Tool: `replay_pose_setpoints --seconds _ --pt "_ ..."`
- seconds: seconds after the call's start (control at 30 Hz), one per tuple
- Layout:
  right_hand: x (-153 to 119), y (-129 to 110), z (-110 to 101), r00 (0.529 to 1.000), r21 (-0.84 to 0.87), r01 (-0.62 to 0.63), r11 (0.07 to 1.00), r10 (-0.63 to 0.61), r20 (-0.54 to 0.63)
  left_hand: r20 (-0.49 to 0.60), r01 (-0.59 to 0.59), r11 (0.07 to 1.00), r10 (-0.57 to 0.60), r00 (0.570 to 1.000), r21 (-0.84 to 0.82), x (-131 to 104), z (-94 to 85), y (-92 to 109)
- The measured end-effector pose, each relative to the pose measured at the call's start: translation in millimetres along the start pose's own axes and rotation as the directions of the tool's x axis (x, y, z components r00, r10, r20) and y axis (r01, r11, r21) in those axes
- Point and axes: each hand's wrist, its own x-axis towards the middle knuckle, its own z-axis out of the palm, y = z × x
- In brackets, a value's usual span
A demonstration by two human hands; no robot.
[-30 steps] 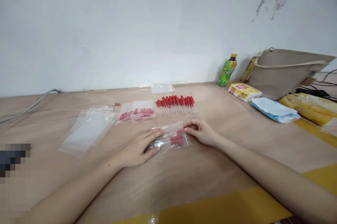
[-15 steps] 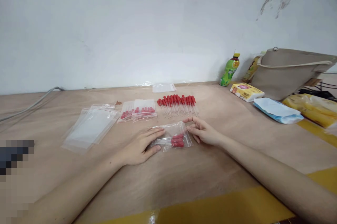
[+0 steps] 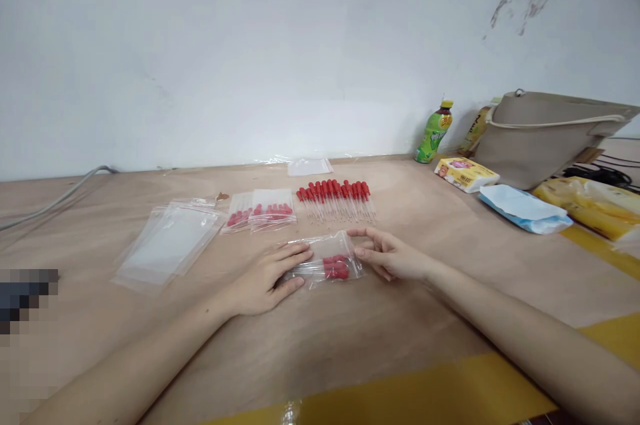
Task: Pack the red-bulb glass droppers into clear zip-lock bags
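A clear zip bag (image 3: 320,247) lies on the table with a few red-bulbed droppers (image 3: 336,268) inside, bulbs toward the right. My left hand (image 3: 267,278) rests flat over the bag's left end, fingers stretched out and covering part of the dropper tubes. At the bag's right edge is my right hand (image 3: 387,253), its index finger and thumb apart by the upper corner, the other fingers curled beneath. Behind the bag, a row of loose red-bulbed droppers (image 3: 335,192) lies side by side. Filled zip bags (image 3: 273,202) with red bulbs overlap to their left.
Flat zip bags (image 3: 167,238) are stacked at the left, and another small bag (image 3: 310,166) lies by the wall. At the right stand a green bottle (image 3: 434,134) and a grey bag (image 3: 535,138), with a tissue pack (image 3: 466,175) and a blue packet (image 3: 525,208) in front.
My right hand has shifted slightly, its index finger lower and closer to the bag's edge. The left hand stays in place. The droppers in the bag lie a little differently.
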Motion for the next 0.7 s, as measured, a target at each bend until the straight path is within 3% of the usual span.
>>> replay_pose_setpoints --seconds 0.1,0.13,0.2,0.27,0.4,0.5,0.7 --pt "17 8 -15 0.973 -0.154 0.056 0.987 -0.089 -0.214 -0.001 0.0 1.0 0.0 1.0 -0.004 0 0.3 -1" --pt "26 10 -24 0.939 -0.245 0.072 0.967 -0.148 -0.311 -0.001 -0.001 1.0 0.001 1.0 -0.005 0 0.3 -1" --pt "46 14 -46 0.809 -0.43 0.069 0.9 -0.303 -0.503 0.002 -0.007 1.0 0.007 1.0 -0.004 -1 0.2 -1" --pt "67 14 -67 0.709 -0.521 -0.03 0.853 -0.349 -0.613 0.01 -0.003 1.0 0.003 1.0 0.0 -1 0.2 -1" --pt "99 7 -93 0.626 -0.564 -0.214 0.797 -0.331 -0.706 0.021 0.005 1.0 -0.005 1.0 0.008 -1 0.5 0" --pt "111 3 -98 0.602 -0.523 -0.307 0.795 -0.264 -0.754 0.01 -0.002 1.0 0.002 1.0 0.009 -1 0.7 1" --pt "115 -2 -98 0.636 -0.463 -0.324 0.825 -0.172 -0.752 0.0 -0.006 1.0 0.006 1.0 0.011 0 0.0 3"
